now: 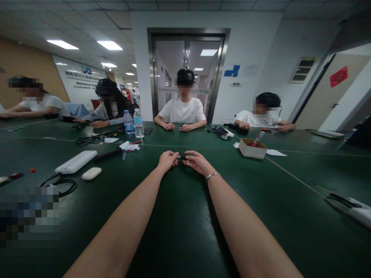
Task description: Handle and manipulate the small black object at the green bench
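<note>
Both my arms reach forward over the green table (185, 231). Between my hands is a small, dark, slim object (181, 157), too small to name for sure. My left hand (168, 162) pinches its left end between thumb and fingers. Its right end is gripped by the fingertips of my right hand (198, 162), which has a silver bracelet (213, 176) at the wrist. The fingers cover both ends of the object, so only its middle shows.
To the left lie a white power bank-like box (77, 162), a white rounded case (91, 173) and black cables (92, 138). Two water bottles (138, 124) stand farther back. A cardboard box (252, 149) is at the right. Several people sit around the table, one directly opposite (184, 112).
</note>
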A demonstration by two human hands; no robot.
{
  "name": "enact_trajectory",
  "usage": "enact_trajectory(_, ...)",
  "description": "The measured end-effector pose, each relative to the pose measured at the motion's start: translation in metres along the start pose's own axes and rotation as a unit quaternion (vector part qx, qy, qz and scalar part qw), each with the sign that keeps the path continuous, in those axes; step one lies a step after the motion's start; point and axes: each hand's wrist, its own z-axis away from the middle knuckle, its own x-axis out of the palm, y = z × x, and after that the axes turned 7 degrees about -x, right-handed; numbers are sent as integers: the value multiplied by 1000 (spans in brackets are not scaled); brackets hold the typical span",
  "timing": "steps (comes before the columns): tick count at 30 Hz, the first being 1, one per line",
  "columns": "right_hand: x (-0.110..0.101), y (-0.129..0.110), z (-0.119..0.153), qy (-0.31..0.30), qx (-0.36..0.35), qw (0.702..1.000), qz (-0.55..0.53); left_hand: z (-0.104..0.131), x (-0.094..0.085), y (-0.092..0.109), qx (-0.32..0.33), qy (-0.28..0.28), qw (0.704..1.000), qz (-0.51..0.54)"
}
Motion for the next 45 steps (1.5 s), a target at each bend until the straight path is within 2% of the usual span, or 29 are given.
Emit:
enact_trajectory(25,-4,2,-1,-39,0,999,17,5,-1,5,-27,3,999,-21)
enact_trajectory(33,-2,1,-1,-26,10,999,24,3,-3,2,-21,-30,999,32)
enact_trajectory(40,2,-2,0,-9,17,999,44,4,-9,-1,50,-102,992,61)
enact_trajectory(45,3,-1,-1,-22,17,998,51,7,-8,3,25,-117,990,76)
